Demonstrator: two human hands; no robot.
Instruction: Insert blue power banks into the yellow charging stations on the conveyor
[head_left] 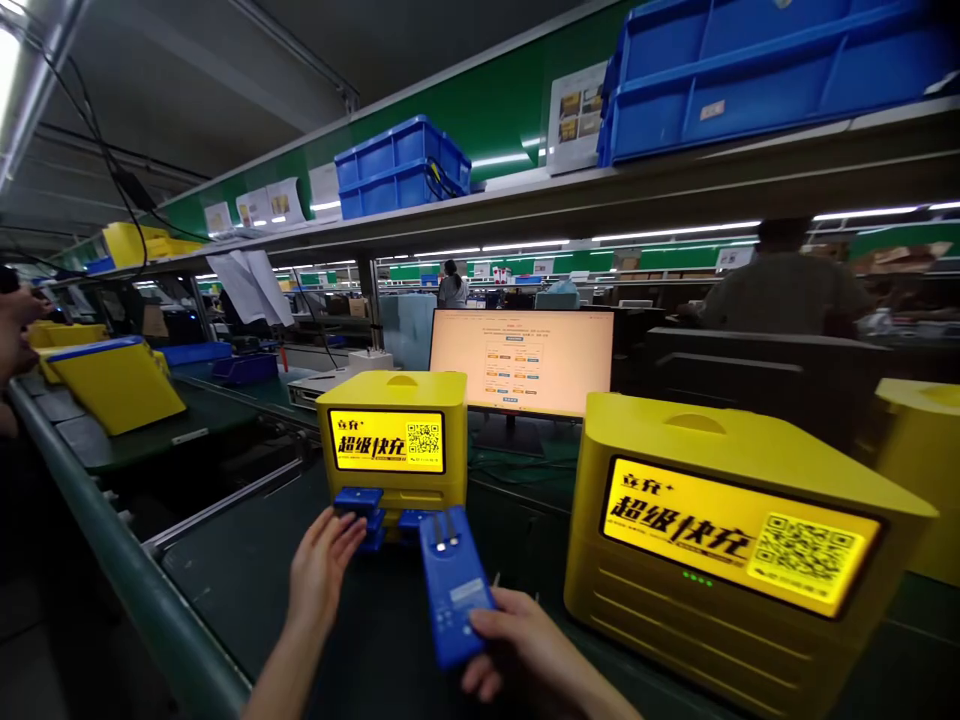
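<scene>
My right hand grips the lower end of a blue power bank, which has two metal contacts at its top end and tilts toward the yellow charging station. That station has a lit yellow screen with a QR code. Several blue power banks sit in slots low on its front. My left hand is open, its fingertips at or just below these slotted units. Its palm hides their lower part. A larger yellow charging station stands to the right of my right hand.
A monitor stands behind the stations. Another yellow unit lies at left, near a co-worker's hand. Blue bins sit on the overhead shelf. A green-edged conveyor rail runs along the left.
</scene>
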